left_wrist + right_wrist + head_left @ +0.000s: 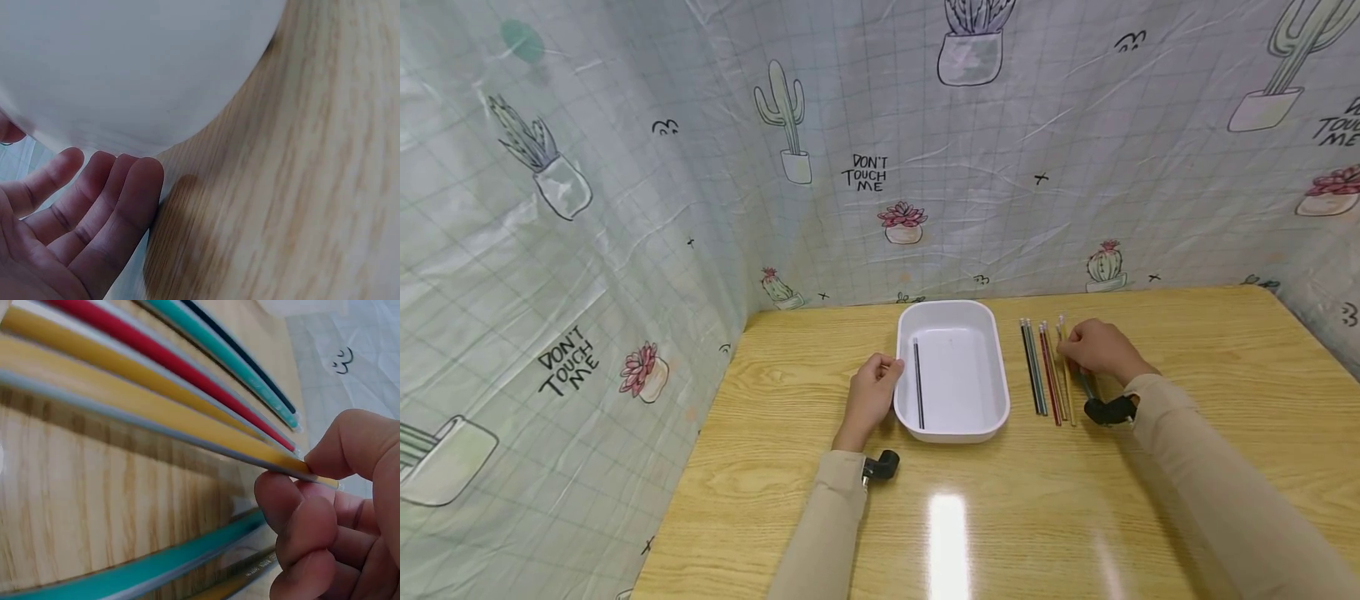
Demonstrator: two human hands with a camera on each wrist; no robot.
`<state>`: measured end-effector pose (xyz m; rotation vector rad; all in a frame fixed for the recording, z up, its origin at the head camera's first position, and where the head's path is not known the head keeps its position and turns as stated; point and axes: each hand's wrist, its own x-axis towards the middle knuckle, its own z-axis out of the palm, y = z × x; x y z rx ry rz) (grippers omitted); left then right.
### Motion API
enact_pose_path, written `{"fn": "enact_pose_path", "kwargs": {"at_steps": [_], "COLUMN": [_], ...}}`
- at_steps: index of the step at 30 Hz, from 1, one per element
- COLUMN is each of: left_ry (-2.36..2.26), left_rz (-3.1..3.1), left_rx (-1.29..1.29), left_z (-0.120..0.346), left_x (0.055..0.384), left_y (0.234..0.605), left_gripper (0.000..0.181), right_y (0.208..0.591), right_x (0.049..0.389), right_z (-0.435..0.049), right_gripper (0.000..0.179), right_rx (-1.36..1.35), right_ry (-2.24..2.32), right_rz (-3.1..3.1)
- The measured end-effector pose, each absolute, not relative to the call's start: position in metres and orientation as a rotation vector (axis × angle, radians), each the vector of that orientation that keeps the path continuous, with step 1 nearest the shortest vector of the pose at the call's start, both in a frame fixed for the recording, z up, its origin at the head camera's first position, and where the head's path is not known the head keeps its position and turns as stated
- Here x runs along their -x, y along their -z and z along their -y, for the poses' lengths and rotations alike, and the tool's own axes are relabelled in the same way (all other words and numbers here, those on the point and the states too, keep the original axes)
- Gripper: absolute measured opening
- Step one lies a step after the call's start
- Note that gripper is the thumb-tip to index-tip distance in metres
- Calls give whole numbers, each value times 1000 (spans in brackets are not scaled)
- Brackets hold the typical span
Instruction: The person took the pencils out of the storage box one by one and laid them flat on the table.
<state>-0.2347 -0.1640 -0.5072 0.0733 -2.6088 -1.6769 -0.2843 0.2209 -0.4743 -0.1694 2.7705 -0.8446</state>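
My left hand (872,392) grips the left rim of a white plastic tray (958,379); in the left wrist view its fingers lie along the outer wall. A dark pencil (919,387) lies lengthwise inside, near the tray's left side. To the right of the tray, my right hand (1097,346) pinches a yellow pencil (187,426) near its eraser end between thumb and forefinger. Beside it lie another yellow pencil (94,359), a red pencil (181,365), a teal pencil (225,365) and a dark pencil (250,359).
Another teal pencil (156,559) lies on the other side of the pinched one, partly hidden by the right hand, with a brownish-yellow pencil (240,578) near it. The wooden table (1030,500) meets a cactus-printed curtain (962,192) at its back and left.
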Motion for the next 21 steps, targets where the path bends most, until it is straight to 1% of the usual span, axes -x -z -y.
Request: {"fn": "enact_pose_path", "kwargs": {"at_steps": [11, 21], "left_ry": [1673, 1672], "left_rz": [2619, 2617], "left_rx": [-54, -40], "left_z": [166, 169], "left_x": [234, 232], "left_y": [509, 509], "left_gripper": [30, 32], "right_y": [477, 473], "right_x": [282, 271], "right_z": [-209, -197], "right_gripper": [46, 47], "right_rx": [121, 21], "right_ry": [717, 715], "right_rz": [-2843, -2882]}}
